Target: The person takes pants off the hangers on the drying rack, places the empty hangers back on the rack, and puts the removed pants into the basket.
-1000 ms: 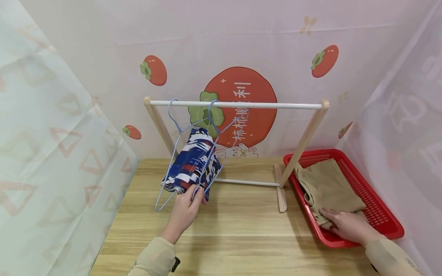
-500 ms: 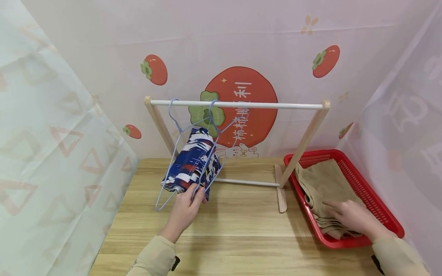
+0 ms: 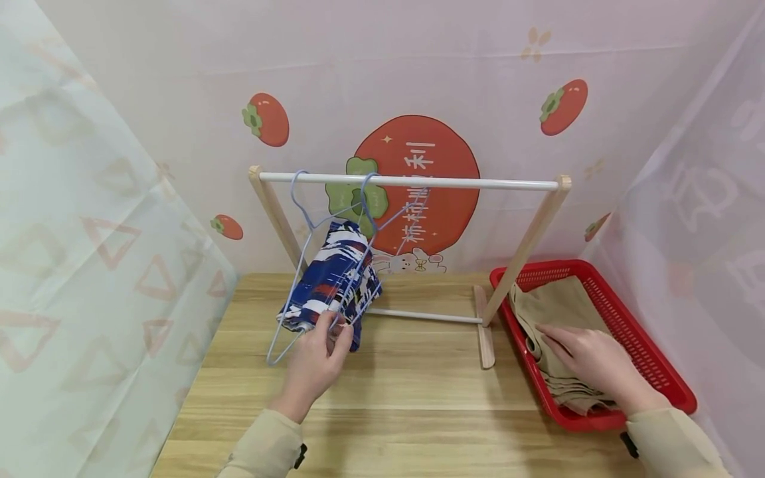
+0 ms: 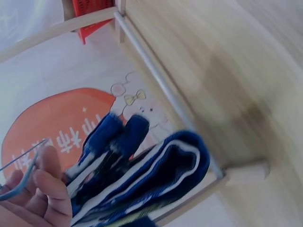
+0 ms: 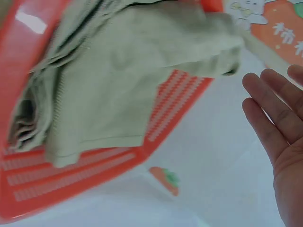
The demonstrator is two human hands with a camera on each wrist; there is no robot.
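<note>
Left of centre, my left hand [image 3: 313, 365] pinches a hanger [image 3: 362, 199] low on its wire, likely to steady it, since the hook over the rail [image 3: 466, 182] bears the weight. Blue cloth [image 3: 329, 272] lies folded among the wires there. Well apart, my right hand [image 3: 594, 358] extends straight fingers over khaki cloth [image 3: 568, 299], kept together by the basket [image 3: 687, 398] at lower right; I can't tell whether they touch it.
</note>
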